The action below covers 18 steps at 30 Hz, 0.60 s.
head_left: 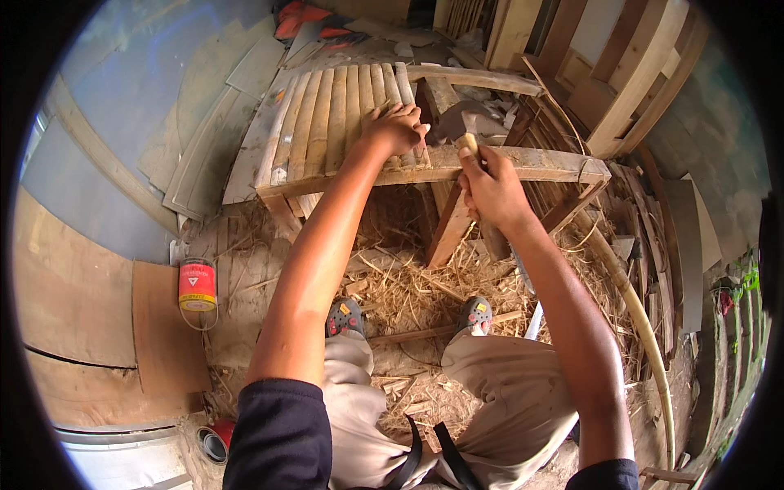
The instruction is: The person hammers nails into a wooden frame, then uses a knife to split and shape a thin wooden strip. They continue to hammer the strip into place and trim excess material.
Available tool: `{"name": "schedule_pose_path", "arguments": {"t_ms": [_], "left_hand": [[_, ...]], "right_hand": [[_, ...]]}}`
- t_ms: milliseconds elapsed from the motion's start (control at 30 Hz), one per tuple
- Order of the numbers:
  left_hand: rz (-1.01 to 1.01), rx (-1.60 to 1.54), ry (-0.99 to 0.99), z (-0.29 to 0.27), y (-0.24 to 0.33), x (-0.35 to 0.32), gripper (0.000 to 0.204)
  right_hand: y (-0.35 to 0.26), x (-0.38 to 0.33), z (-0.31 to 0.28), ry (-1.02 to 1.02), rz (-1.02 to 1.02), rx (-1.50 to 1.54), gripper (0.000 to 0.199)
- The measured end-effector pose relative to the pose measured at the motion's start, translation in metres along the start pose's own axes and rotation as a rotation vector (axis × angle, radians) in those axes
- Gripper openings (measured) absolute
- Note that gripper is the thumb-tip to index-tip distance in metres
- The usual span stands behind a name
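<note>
A wooden bench-like frame stands in front of me, its left part covered with split bamboo slats (pixel 328 114) laid side by side. My left hand (pixel 396 131) is closed over the rightmost bamboo slat (pixel 405 86), pressing it against its neighbours. Whether a nail is also between those fingers I cannot make out. Just to the right, my right hand (pixel 494 189) grips the wooden handle of a hammer (pixel 468 122). Its dark metal head is raised above the frame's near rail (pixel 539 166), apart from the slat. Part of the handle is hidden by my fingers.
Bamboo shavings (pixel 408 282) litter the floor around my feet. A red can (pixel 198 284) stands at left, another red tin (pixel 216 441) lies below it. A long bamboo pole (pixel 629 294) and stacked wood strips (pixel 649 237) lie at right. Upright wooden frames (pixel 645 73) lean behind.
</note>
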<state>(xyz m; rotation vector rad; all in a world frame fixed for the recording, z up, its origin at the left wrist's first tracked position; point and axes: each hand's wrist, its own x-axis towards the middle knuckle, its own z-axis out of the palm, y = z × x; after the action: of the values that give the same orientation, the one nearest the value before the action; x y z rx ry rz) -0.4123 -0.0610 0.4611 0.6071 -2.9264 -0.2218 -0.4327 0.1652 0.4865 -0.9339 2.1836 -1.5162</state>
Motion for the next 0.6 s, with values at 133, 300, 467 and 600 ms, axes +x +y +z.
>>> {"name": "schedule_pose_path", "arguments": {"t_ms": [133,300,467,600], "left_hand": [[0.023,0.036,-0.004,0.004,-0.002,0.004,0.058],[0.028,0.034,0.032,0.009,-0.005,0.008,0.055],[0.012,0.001,0.042,0.011,-0.006,0.007,0.055],[0.004,0.016,-0.019,0.009,-0.005,0.007,0.059]], "right_hand": [[-0.005,-0.007,0.005,-0.057,0.196,0.247,0.034],[-0.01,-0.008,0.004,-0.088,0.182,0.262,0.031],[-0.012,-0.008,0.006,-0.129,0.179,0.215,0.033],[-0.012,-0.008,0.007,-0.088,0.144,0.175,0.035]]}}
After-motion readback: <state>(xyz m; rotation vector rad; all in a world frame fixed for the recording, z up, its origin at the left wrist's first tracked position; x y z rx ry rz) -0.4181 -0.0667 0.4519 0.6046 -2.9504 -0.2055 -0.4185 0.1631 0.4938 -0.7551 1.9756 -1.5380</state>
